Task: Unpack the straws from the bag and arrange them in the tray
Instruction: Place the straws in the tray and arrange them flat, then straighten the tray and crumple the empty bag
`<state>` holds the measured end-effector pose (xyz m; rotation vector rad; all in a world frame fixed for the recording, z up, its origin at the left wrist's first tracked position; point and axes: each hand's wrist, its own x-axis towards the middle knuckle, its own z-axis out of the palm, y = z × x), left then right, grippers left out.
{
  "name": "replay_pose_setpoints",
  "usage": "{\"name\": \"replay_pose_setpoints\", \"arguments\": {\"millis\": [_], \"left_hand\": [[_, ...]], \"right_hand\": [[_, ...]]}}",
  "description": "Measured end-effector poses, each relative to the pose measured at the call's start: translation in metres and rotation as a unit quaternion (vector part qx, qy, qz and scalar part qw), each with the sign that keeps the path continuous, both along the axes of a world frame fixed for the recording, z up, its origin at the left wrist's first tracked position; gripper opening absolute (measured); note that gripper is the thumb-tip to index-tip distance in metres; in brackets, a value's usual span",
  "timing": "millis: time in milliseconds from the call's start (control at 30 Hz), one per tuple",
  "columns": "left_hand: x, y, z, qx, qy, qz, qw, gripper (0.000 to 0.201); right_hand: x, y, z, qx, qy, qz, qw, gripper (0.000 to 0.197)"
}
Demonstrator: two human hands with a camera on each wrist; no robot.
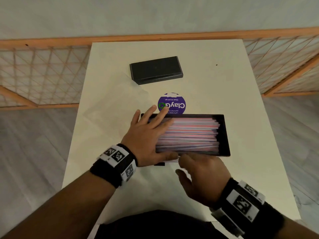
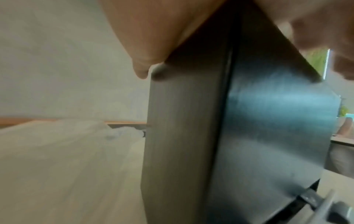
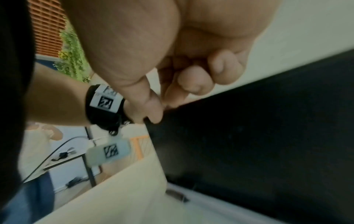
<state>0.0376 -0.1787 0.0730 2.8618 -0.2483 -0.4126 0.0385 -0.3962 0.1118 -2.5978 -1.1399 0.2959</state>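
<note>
A black tray (image 1: 225, 135) sits on the white table, filled with pink, blue and white straws (image 1: 191, 133) lying lengthwise. My left hand (image 1: 155, 123) lies flat on the left end of the straws, its fingers straight and spread. The left wrist view shows the tray's outer wall (image 2: 182, 136) close up. My right hand (image 1: 182, 163) is at the tray's near rim, fingers curled; in the right wrist view its thumb and forefinger (image 3: 162, 109) pinch that rim (image 3: 249, 121). A few straw ends (image 1: 170, 160) poke out beneath my left thumb. The clear bag (image 1: 117, 104) lies flat to the tray's left.
A black box (image 1: 156, 69) stands at the back of the table (image 1: 215, 80). A round purple sticker (image 1: 172, 104) lies just behind the tray. A wooden lattice railing (image 1: 43, 69) runs behind and beside the table.
</note>
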Motion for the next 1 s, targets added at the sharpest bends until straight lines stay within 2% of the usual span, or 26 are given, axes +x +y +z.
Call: {"name": "replay_pose_setpoints", "arguments": {"millis": [33, 100, 167, 233, 267, 333, 367, 400, 500, 567, 633, 700, 733, 767, 833, 933, 1000], "left_hand": [[-0.001, 0.001, -0.001, -0.041, -0.017, 0.011, 0.999, 0.099], [-0.003, -0.001, -0.005, -0.122, -0.055, 0.049, 0.99, 0.091], [-0.004, -0.002, -0.01, -0.159, -0.094, 0.074, 0.98, 0.083], [-0.003, -0.002, -0.015, -0.182, -0.11, 0.087, 0.973, 0.078], [-0.003, -0.002, -0.017, -0.188, -0.114, 0.091, 0.971, 0.077], [-0.003, -0.001, -0.02, -0.189, -0.12, 0.093, 0.97, 0.076], [-0.003, -0.001, -0.021, -0.189, -0.122, 0.093, 0.97, 0.075], [-0.002, 0.0, -0.021, -0.19, -0.125, 0.095, 0.969, 0.074], [-0.003, 0.0, -0.022, -0.23, -0.12, 0.11, 0.959, 0.065], [-0.005, 0.003, -0.02, -0.322, -0.104, 0.155, 0.928, 0.057], [-0.005, 0.007, -0.011, -0.433, -0.104, 0.219, 0.868, 0.051], [-0.005, 0.01, -0.002, -0.52, -0.12, 0.28, 0.798, 0.055], [-0.005, 0.011, 0.001, -0.545, -0.126, 0.302, 0.772, 0.059], [-0.005, 0.011, 0.003, -0.556, -0.129, 0.316, 0.758, 0.062], [-0.006, 0.008, 0.001, -0.547, -0.129, 0.326, 0.76, 0.065], [-0.009, 0.003, -0.008, -0.499, -0.136, 0.319, 0.794, 0.065], [-0.013, -0.002, -0.014, -0.487, -0.12, 0.321, 0.803, 0.062]], "right_hand": [[-0.002, 0.003, -0.006, -0.065, 0.037, 0.02, 0.997, 0.016], [0.001, 0.008, -0.028, -0.23, 0.127, 0.031, 0.964, 0.022], [0.008, 0.012, -0.055, -0.31, 0.136, 0.036, 0.94, 0.036], [0.011, 0.017, -0.076, -0.317, 0.106, 0.023, 0.942, 0.043], [0.011, 0.02, -0.082, -0.302, 0.088, 0.021, 0.949, 0.039], [0.012, 0.026, -0.084, -0.325, 0.066, 0.003, 0.943, 0.017], [0.011, 0.024, -0.093, -0.305, 0.082, -0.018, 0.949, 0.012], [0.009, 0.021, -0.102, -0.276, 0.078, -0.004, 0.958, 0.016], [0.0, 0.017, -0.075, -0.247, 0.043, 0.028, 0.968, 0.014], [-0.006, 0.011, -0.044, -0.213, 0.005, 0.036, 0.976, 0.018], [-0.005, 0.004, -0.01, -0.168, -0.034, -0.005, 0.985, 0.024], [0.004, 0.0, 0.009, -0.128, -0.065, -0.056, 0.988, 0.025], [0.01, 0.001, 0.015, -0.113, -0.071, -0.074, 0.988, 0.025], [0.017, 0.003, 0.018, -0.098, -0.08, -0.077, 0.989, 0.023], [0.029, 0.008, 0.012, -0.069, -0.085, -0.076, 0.991, 0.018], [0.037, 0.019, -0.005, -0.119, -0.028, -0.06, 0.991, 0.073], [0.033, 0.022, -0.015, -0.16, 0.015, -0.046, 0.986, 0.098]]}}
